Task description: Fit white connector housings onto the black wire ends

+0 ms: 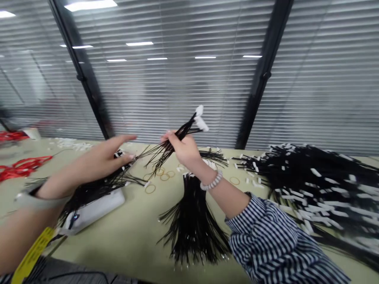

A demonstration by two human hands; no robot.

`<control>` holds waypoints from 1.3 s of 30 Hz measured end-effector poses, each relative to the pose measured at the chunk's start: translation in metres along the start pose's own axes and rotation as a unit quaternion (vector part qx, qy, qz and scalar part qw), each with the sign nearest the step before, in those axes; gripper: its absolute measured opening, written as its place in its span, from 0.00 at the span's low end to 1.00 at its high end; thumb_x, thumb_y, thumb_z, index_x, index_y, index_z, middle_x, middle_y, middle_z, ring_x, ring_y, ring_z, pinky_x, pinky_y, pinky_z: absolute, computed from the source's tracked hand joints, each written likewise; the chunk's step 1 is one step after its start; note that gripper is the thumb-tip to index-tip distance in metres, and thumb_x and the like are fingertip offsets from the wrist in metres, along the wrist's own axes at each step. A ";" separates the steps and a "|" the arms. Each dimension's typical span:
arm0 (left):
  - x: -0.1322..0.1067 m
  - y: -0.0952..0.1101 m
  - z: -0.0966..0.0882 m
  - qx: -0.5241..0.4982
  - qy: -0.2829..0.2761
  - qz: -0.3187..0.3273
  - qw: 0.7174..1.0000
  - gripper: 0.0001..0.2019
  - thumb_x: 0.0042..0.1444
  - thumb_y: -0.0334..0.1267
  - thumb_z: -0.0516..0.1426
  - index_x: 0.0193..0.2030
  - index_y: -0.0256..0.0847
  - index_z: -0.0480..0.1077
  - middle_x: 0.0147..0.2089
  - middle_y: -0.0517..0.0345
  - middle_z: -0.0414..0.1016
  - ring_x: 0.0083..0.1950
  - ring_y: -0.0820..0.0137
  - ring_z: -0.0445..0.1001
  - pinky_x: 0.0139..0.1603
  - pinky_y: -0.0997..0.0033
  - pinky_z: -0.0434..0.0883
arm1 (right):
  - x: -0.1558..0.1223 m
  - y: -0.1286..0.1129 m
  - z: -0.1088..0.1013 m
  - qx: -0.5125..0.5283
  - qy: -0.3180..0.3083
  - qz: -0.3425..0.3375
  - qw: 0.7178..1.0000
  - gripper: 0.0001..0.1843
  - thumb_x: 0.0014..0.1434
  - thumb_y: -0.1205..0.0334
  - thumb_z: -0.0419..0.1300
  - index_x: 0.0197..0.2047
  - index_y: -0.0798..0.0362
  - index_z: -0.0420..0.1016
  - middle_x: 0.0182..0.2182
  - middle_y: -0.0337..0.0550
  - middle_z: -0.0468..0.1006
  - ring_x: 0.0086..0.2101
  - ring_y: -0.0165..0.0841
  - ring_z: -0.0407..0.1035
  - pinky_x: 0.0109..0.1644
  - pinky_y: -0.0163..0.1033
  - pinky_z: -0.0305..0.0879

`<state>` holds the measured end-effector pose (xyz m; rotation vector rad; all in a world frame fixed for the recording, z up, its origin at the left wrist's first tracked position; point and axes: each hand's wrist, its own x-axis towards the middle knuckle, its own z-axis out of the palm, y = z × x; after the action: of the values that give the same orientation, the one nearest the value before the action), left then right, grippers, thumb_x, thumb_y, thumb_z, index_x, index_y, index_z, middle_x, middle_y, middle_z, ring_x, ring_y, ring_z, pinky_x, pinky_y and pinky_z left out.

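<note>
My right hand is closed round a small bundle of thin black wires with white connectors at the raised end. It holds the bundle above the table. My left hand reaches in from the left with fingers stretched out, its fingertips close to the bundle's loose wire ends and above more black wires lying over a white flat object. A fanned bunch of black wires lies on the table below my right wrist.
A large heap of black wires with white connectors fills the right side. Several rubber bands lie on the pale green table. Red wires lie at the far left. Glass with blinds stands behind.
</note>
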<state>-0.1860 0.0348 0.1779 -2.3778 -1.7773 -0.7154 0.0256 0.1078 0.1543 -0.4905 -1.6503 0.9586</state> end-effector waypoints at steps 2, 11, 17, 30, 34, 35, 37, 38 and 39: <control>-0.018 -0.033 0.021 -0.014 -0.064 -0.059 0.996 0.22 0.50 0.49 0.53 0.51 0.43 0.67 0.53 0.55 0.71 0.53 0.57 0.68 0.55 0.62 0.62 | 0.008 0.009 0.000 0.026 0.041 0.018 0.999 0.23 0.58 0.43 0.49 0.33 0.56 0.69 0.34 0.47 0.76 0.37 0.32 0.72 0.46 0.39 0.66; -0.036 -0.053 0.050 -0.063 -0.005 -0.132 0.989 0.15 0.56 0.45 0.46 0.30 0.40 0.69 0.29 0.57 0.76 0.33 0.66 0.74 0.37 0.70 0.68 | -0.011 0.038 0.034 0.019 0.007 0.033 0.999 0.15 0.52 0.50 0.59 0.28 0.55 0.73 0.30 0.42 0.77 0.36 0.33 0.71 0.47 0.40 0.64; -0.049 -0.074 0.045 -0.110 -0.024 -0.134 0.985 0.21 0.55 0.52 0.47 0.35 0.38 0.72 0.36 0.53 0.78 0.39 0.62 0.76 0.43 0.66 0.71 | -0.005 0.039 0.030 0.024 0.032 0.071 0.997 0.13 0.56 0.54 0.55 0.30 0.56 0.73 0.32 0.44 0.77 0.36 0.30 0.71 0.48 0.39 0.63; -0.030 0.070 0.022 -0.383 -0.076 0.030 0.920 0.23 0.54 0.43 0.54 0.58 0.43 0.62 0.60 0.51 0.65 0.60 0.62 0.64 0.58 0.60 0.64 | -0.092 -0.036 -0.024 0.101 -0.196 0.260 0.940 0.20 0.60 0.46 0.49 0.37 0.56 0.67 0.13 0.34 0.68 0.15 0.28 0.65 0.20 0.34 0.64; -0.020 0.131 0.033 -0.407 0.007 0.008 0.914 0.12 0.54 0.41 0.54 0.41 0.36 0.71 0.39 0.51 0.78 0.39 0.67 0.76 0.38 0.70 0.74 | -0.123 -0.046 -0.032 0.060 -0.200 0.300 0.931 0.24 0.60 0.42 0.46 0.35 0.57 0.67 0.14 0.35 0.68 0.13 0.25 0.63 0.18 0.30 0.60; -0.019 0.141 0.038 -0.390 0.015 -0.009 0.921 0.11 0.55 0.41 0.54 0.35 0.36 0.72 0.32 0.53 0.78 0.33 0.69 0.75 0.32 0.73 0.73 | -0.129 -0.047 -0.035 0.055 -0.192 0.307 0.931 0.26 0.60 0.41 0.45 0.35 0.57 0.67 0.14 0.36 0.69 0.13 0.24 0.62 0.17 0.30 0.59; -0.019 0.153 0.047 -0.379 0.015 -0.036 0.925 0.13 0.56 0.42 0.53 0.28 0.35 0.71 0.25 0.55 0.76 0.26 0.71 0.73 0.25 0.76 0.70 | -0.141 -0.048 -0.042 0.078 -0.169 0.305 0.934 0.26 0.60 0.41 0.44 0.34 0.57 0.68 0.15 0.37 0.70 0.14 0.24 0.63 0.19 0.31 0.61; -0.020 0.157 0.050 -0.390 0.015 -0.041 0.920 0.14 0.56 0.43 0.53 0.27 0.35 0.71 0.24 0.55 0.76 0.25 0.72 0.73 0.24 0.76 0.69 | -0.147 -0.048 -0.046 0.097 -0.153 0.298 0.937 0.26 0.61 0.42 0.43 0.35 0.57 0.68 0.16 0.37 0.70 0.16 0.25 0.65 0.22 0.31 0.63; -0.022 0.160 0.052 -0.408 0.017 -0.044 0.912 0.14 0.55 0.43 0.53 0.27 0.35 0.72 0.24 0.56 0.76 0.25 0.72 0.73 0.24 0.76 0.70 | -0.152 -0.049 -0.050 0.116 -0.135 0.290 0.940 0.27 0.61 0.42 0.43 0.36 0.57 0.69 0.18 0.39 0.72 0.19 0.26 0.67 0.25 0.33 0.65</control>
<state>-0.0267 -0.0175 0.1550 -2.6910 -1.8053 -1.7945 0.1265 -0.0158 0.1043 -0.7287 -1.6291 1.6998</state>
